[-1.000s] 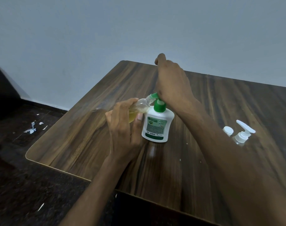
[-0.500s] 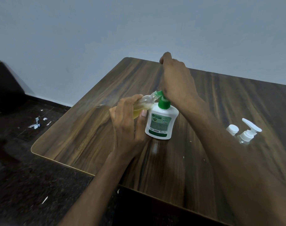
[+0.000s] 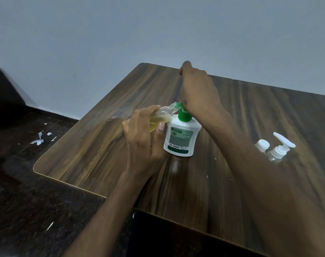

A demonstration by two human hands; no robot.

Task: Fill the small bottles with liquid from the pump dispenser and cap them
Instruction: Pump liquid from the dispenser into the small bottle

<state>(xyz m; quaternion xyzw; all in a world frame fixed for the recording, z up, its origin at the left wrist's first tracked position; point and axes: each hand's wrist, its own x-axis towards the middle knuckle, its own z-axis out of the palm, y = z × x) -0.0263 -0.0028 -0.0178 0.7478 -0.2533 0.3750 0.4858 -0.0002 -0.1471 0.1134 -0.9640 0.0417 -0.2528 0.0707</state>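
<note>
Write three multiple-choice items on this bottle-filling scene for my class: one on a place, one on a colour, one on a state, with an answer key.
1. Where does the white pump head lie?
A. on the floor
B. on the table, beyond the right forearm
C. in the left hand

2. What colour is the dispenser's pump?
A. green
B. red
C. black

3. How is the small bottle in the left hand held?
A. upright, capped
B. upside down
C. tilted, mouth at the nozzle

Key: B, it lies on the table by a small cap; A, the pump is green under the right hand; C, its open neck meets the nozzle.
</note>
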